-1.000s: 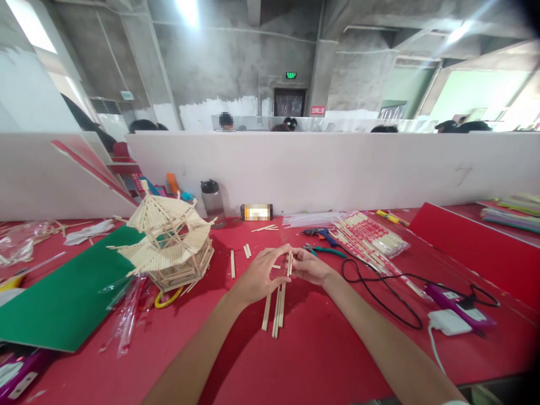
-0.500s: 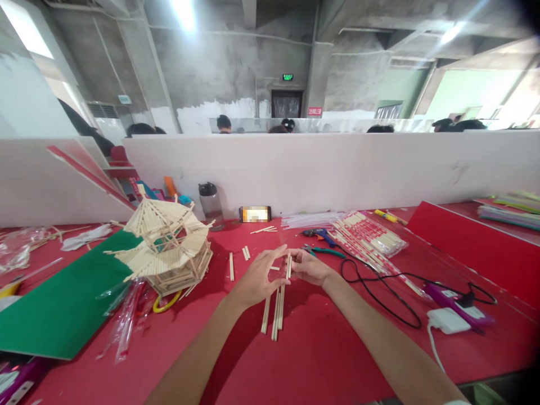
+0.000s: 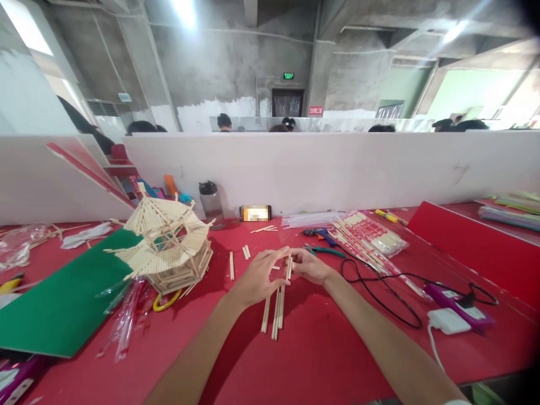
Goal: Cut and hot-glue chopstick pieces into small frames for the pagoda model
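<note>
Between my two hands stand short wooden sticks [image 3: 289, 269], pinched together near the middle of the table. My left hand [image 3: 262, 275] has its thumb at their lower end and its fingertips at the top. From the other side my right hand [image 3: 310, 265] grips the same sticks, its fingertips partly hidden behind them. Longer wooden sticks [image 3: 276, 318] lie just below my hands on the red table. To the left rest a pair of sticks [image 3: 232, 265] and some shorter pieces [image 3: 246, 252]. A pagoda-like model made of sticks [image 3: 169, 242] stands farther left.
A green board [image 3: 63, 304] lies at left. A bottle [image 3: 210, 203] and a phone [image 3: 255, 213] stand by the white partition [image 3: 320, 169]. Right of my hands are a glue gun [image 3: 320, 233], pliers [image 3: 327, 251], bagged sticks [image 3: 371, 236], a black cord [image 3: 382, 275] and a purple power strip [image 3: 459, 306].
Almost nothing differs. Both hands keep the sticks in the same place, with only a slight shift of the fingers and the view.
</note>
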A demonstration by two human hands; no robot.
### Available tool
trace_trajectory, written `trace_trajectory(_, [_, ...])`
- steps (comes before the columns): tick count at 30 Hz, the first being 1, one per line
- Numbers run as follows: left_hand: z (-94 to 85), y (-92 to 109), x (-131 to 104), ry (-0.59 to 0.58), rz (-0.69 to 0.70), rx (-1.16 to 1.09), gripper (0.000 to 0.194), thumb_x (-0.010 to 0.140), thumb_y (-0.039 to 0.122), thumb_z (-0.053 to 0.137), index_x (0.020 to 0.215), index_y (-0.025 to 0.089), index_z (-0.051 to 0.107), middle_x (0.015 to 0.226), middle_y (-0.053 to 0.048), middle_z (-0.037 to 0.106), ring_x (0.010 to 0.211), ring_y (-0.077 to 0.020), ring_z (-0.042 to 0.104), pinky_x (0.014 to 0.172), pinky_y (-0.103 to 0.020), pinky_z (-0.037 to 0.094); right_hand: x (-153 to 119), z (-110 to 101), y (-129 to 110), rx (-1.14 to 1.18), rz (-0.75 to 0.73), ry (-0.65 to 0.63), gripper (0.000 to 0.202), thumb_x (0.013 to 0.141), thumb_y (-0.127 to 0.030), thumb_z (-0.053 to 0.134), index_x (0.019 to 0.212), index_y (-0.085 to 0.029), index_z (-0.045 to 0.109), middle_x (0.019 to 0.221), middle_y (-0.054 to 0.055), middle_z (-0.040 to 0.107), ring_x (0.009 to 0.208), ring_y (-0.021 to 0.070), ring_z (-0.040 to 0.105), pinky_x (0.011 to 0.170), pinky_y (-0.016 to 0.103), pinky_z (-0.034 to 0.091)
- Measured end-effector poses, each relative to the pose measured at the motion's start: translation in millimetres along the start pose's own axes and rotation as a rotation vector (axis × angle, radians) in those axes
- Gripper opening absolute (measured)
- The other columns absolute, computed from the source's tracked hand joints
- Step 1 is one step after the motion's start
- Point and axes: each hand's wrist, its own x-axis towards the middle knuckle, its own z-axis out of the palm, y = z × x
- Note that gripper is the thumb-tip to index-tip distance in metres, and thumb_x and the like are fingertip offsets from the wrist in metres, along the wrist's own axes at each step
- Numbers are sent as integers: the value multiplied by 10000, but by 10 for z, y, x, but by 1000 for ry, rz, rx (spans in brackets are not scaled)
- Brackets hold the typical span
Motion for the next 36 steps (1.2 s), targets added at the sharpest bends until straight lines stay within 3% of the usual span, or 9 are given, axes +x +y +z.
trace_trajectory(8, [11,9,-3,17,15,-31,713,876,456,667,1488,290,341,1445,-96,525,1317,-259,483,1108,-473,404,-4,-41,20,-1,16,-31,407,699,-382,868,993,-160,697,779,19,683,644,107,621,605,200,477])
trace_trajectory(36, [19,-6,2,19,6,-26,699,870,477,664,1470,293,356,1425,-93,538,1307,-259,491,1101,-476,410,-11,19,-31,60,43,-40,357,704,-390,864,865,-146,659,736,29,690,609,113,626,577,217,516])
